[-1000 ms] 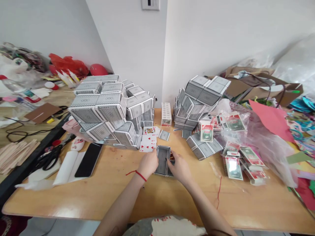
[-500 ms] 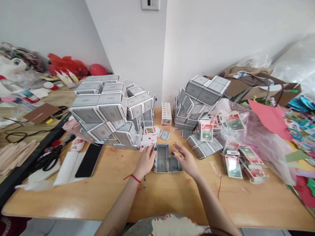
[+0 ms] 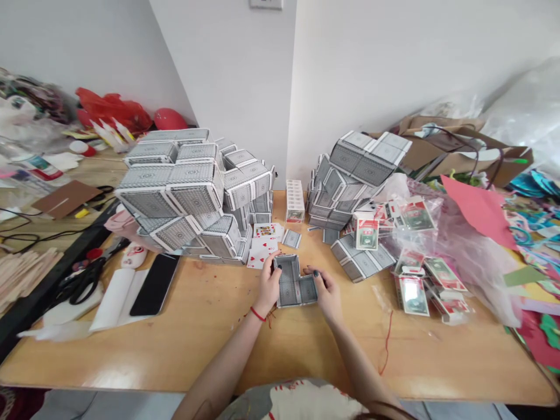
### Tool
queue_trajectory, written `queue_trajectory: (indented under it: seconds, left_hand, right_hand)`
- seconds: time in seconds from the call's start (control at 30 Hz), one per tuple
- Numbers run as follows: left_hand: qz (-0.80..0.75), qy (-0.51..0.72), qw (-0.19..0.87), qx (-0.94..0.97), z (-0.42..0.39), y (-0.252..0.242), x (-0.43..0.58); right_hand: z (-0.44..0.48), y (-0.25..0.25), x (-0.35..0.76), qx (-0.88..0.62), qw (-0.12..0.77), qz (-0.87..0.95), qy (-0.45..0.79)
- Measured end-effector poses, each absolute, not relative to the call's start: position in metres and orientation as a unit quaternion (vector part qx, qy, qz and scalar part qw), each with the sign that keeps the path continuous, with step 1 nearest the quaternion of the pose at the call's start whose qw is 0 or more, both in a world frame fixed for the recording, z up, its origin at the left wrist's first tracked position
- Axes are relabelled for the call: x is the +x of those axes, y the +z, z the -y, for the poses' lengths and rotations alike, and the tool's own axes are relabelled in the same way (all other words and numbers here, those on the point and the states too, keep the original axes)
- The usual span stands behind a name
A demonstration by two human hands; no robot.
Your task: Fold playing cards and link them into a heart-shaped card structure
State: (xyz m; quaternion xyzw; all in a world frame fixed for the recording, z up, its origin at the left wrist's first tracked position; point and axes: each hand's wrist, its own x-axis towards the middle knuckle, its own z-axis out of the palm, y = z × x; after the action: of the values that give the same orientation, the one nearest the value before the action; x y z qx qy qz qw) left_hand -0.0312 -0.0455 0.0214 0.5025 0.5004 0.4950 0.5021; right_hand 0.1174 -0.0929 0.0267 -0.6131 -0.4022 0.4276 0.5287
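Note:
An L-shaped open tray made of grey-backed playing cards (image 3: 289, 287) lies in front of me, its inside facing up. My left hand (image 3: 268, 286) grips its left wall, fingers on the outer side and thumb at the edge. On the right, my right hand (image 3: 326, 289) pinches the tray's right end between thumb and fingers. Face-up playing cards (image 3: 262, 254) lie just beyond my left hand, with a small flat grey card piece (image 3: 291, 238) beside them. A clear box of card packs (image 3: 294, 201) stands farther back.
Tall stacks of grey card blocks stand at left (image 3: 175, 192) and right (image 3: 350, 175). A black phone (image 3: 154, 284), scissors (image 3: 87, 277) and paper roll lie left. Red and green card boxes (image 3: 413, 294) and plastic wrap sit right.
Both hands have closed on the walls of the card tray, where before their fingers were spread around it. The camera view has shifted slightly.

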Motion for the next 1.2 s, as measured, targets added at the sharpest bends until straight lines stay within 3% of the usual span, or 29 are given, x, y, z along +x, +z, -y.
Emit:
queue_trajectory:
  seconds: [0.13, 0.5, 0.67, 0.8, 1.0, 1.2]
  left_hand:
    - [-0.519, 0.503, 0.486, 0.492, 0.055, 0.019, -0.030]
    - [-0.505, 0.614, 0.440, 0.419, 0.057, 0.017, -0.047]
    - [-0.417, 0.535, 0.528, 0.511, 0.026, 0.036, -0.046]
    - [-0.422, 0.451, 0.535, 0.577, 0.025, 0.044, -0.034]
    - [-0.478, 0.475, 0.492, 0.551, 0.040, 0.034, -0.032]
    - [-0.433, 0.475, 0.510, 0.572, 0.048, 0.043, -0.047]
  right_hand:
    - [0.066, 0.028, 0.136, -0.587, 0.512, 0.446, 0.441]
    - [0.058, 0.014, 0.147, -0.587, 0.641, 0.328, 0.371]
    - [0.072, 0.021, 0.134, -0.577, 0.623, 0.332, 0.410]
    - [0.071, 0.021, 0.133, -0.578, 0.587, 0.366, 0.432]
    - [0.069, 0.023, 0.138, -0.560, 0.566, 0.395, 0.459]
    - [0.049, 0.033, 0.148, -0.546, 0.548, 0.404, 0.488]
